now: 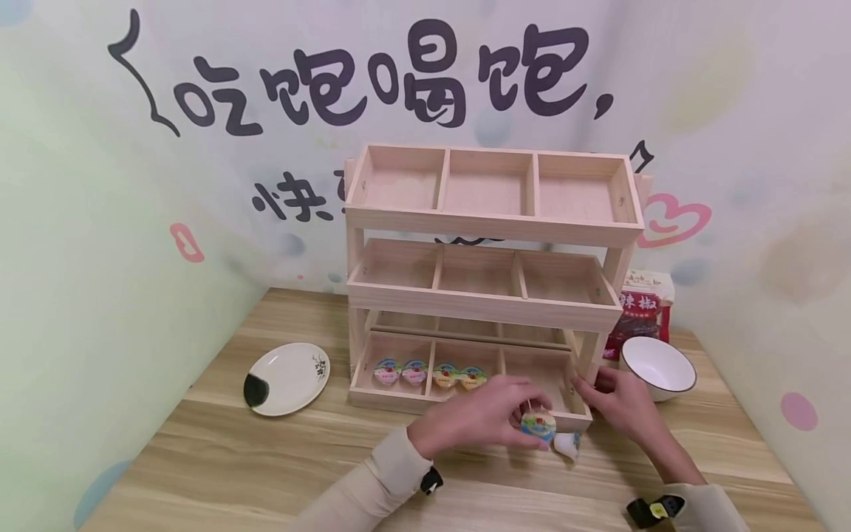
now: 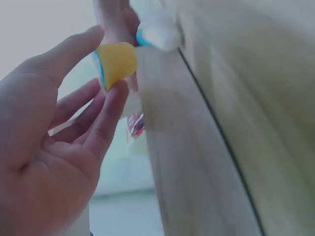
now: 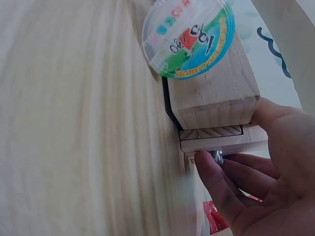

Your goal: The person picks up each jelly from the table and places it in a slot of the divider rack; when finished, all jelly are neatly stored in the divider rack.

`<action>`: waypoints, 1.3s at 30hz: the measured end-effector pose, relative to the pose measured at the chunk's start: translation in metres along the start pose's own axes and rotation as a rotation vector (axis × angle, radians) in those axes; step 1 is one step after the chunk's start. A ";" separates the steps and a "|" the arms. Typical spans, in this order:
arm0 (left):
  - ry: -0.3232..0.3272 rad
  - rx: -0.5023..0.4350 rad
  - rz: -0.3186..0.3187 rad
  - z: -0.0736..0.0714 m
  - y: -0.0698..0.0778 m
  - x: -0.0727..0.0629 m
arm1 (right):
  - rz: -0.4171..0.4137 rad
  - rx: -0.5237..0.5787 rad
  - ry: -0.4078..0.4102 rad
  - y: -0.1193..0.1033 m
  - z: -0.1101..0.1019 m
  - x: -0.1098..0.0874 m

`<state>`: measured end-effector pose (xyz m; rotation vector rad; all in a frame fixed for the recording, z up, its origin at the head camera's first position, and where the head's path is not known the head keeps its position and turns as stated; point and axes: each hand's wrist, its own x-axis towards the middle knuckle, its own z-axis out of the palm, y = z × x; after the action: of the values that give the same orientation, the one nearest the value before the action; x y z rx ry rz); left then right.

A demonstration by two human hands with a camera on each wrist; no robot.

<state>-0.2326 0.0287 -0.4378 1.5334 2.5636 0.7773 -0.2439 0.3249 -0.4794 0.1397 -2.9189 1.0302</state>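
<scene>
My left hand (image 1: 488, 414) pinches a yellow jelly cup (image 2: 118, 61) between thumb and fingers, just in front of the rack's bottom tier. Its printed lid faces up in the head view. Close beside it a white jelly cup (image 1: 567, 445) lies tipped on its side on the table by the rack's front right corner. With thumb and fingers on either side, my right hand (image 1: 625, 403) grips the wooden rack (image 1: 485, 301) at its lower right end, fingertips by a metal bolt (image 3: 217, 156). Two pink-lidded jelly cups (image 1: 401, 372) sit in the bottom left compartment, two yellow-lidded jelly cups (image 1: 459, 376) in the middle one.
A white plate (image 1: 292, 380) with a black patch lies left of the rack. On the right stand a white bowl (image 1: 658, 366) with a dark rim and, behind it, a red food packet (image 1: 638, 314). A printed wall (image 1: 219, 177) closes off the back.
</scene>
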 end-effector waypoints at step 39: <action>-0.013 0.278 -0.265 -0.003 -0.029 0.033 | 0.055 0.020 -0.011 0.003 0.001 0.002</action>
<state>-0.2737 0.0443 -0.4416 1.2072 2.8803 0.3945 -0.2461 0.3266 -0.4824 0.0666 -2.9389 1.0698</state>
